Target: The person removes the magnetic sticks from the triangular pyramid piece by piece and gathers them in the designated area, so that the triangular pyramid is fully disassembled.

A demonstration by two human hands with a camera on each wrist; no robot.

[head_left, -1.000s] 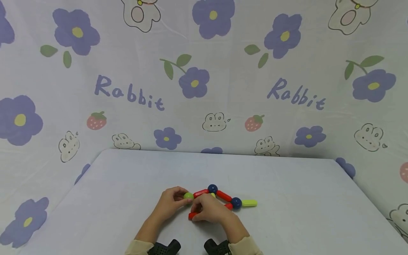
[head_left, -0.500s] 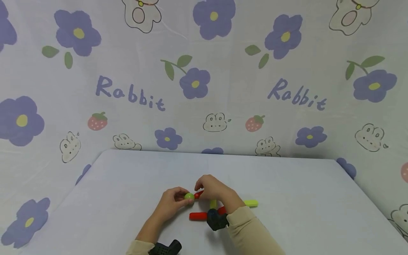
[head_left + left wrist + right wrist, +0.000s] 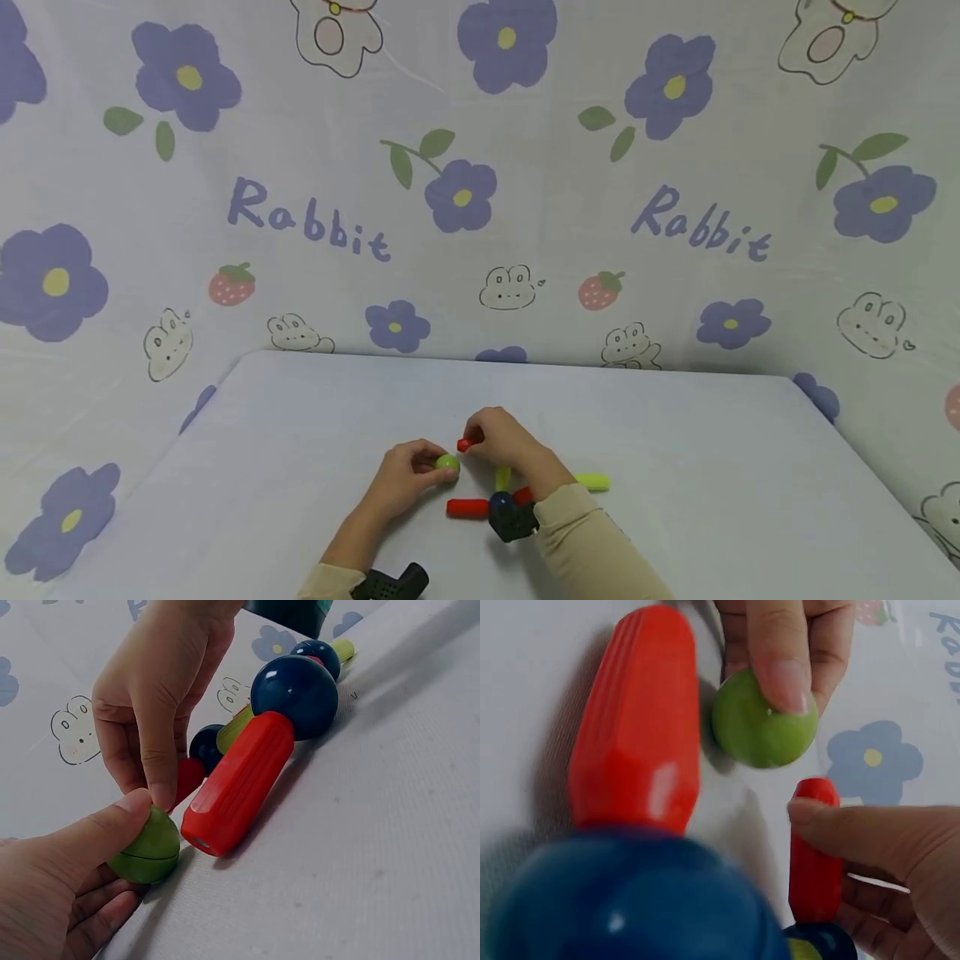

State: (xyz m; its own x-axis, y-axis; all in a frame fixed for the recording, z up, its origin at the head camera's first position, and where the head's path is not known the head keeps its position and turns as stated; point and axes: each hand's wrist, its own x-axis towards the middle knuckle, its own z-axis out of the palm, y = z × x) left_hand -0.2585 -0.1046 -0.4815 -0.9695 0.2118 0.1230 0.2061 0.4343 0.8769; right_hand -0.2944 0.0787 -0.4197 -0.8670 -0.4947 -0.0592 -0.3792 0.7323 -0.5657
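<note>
My left hand (image 3: 408,475) pinches a green ball (image 3: 154,851) between thumb and fingers, low over the table. My right hand (image 3: 502,437) grips a red stick (image 3: 815,862) whose other end meets a dark blue ball (image 3: 829,941). In the head view a small gap separates that stick's free tip from the green ball. Nearer my body, a second red stick (image 3: 468,507) points left from another blue ball (image 3: 294,697). A yellow-green stick (image 3: 502,478) runs between the two sides of this magnetic stick-and-ball figure. My right hand and forearm hide its right part from the head.
Another yellow-green stick (image 3: 594,482) juts out to the right past my right sleeve (image 3: 592,533). The white table (image 3: 315,400) backs onto a printed cloth (image 3: 555,167). Black wrist devices (image 3: 390,583) sit at both cuffs.
My right hand has gone from the near red stick to the far one and gripped it. That stick's tip has since moved away from the green ball. My left hand has stayed put.
</note>
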